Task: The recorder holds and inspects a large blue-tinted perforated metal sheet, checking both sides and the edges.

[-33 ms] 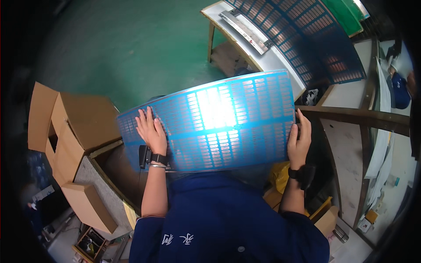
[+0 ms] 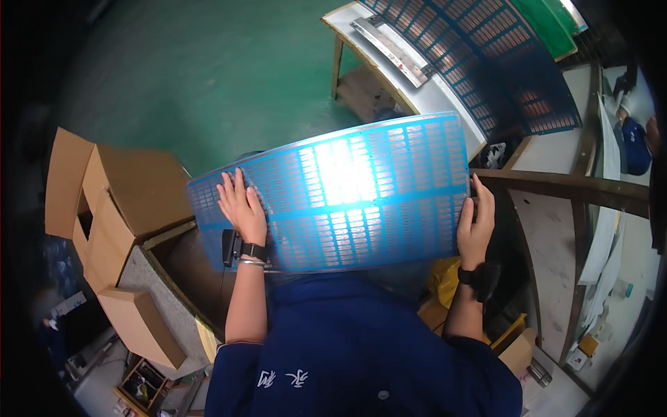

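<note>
A large blue circuit board panel spans the space in front of my body, with rows of small coppery oblong patterns. Bright glare whites out its upper middle. My left hand lies flat on the panel's left part, fingers spread and pointing away from me. At the right edge, my right hand holds the panel, its thumb against the edge and its fingers along the side. What lies directly beneath the panel is hidden.
A similar dark-blue panel rests on a white table at the upper right, near a metal bar. An open cardboard box stands at left. A brown beam runs right of my right hand. Another person appears far right.
</note>
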Motion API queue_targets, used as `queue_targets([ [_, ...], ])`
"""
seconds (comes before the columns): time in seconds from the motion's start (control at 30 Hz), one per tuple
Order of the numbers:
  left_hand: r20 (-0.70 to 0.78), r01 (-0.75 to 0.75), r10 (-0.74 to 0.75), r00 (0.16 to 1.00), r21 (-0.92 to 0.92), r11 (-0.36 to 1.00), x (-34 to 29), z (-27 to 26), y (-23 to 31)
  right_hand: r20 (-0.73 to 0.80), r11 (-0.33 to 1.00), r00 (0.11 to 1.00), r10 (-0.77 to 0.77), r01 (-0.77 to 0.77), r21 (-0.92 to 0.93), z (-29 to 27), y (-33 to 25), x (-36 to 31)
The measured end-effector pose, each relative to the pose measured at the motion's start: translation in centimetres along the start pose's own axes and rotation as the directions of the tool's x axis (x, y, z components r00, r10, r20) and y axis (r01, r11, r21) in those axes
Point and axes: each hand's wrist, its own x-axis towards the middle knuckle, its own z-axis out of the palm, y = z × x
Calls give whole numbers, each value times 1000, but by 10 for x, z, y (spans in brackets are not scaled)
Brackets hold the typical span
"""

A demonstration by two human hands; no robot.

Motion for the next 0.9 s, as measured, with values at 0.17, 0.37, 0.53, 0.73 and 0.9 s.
queue_targets([
  [0.17, 0, 19, -19, 1000, -26, 999, 2, -3, 1, 5, 999, 1000, -21, 21, -41, 3, 0, 1],
  [0.37, -9, 3, -3, 1000, -32, 999, 5, -2, 4, -24, 997, 998, -58, 56, -55, -2, -5, 5],
  [0.53, -18, -43, 43, 999, -14, 999, 3, -6, -1, -46, 999, 998, -49, 50, 21, -1, -7, 5],
  [0.73, 6, 22, -22, 1000, -20, 1000, -1, -7, 1, -50, 998, 998, -35, 38, 49, -9, -10, 2],
  [0.9, 20, 22, -21, 1000, -49, 999, 0, -7, 1, -75, 998, 996, -50, 52, 26, -11, -10, 0],
])
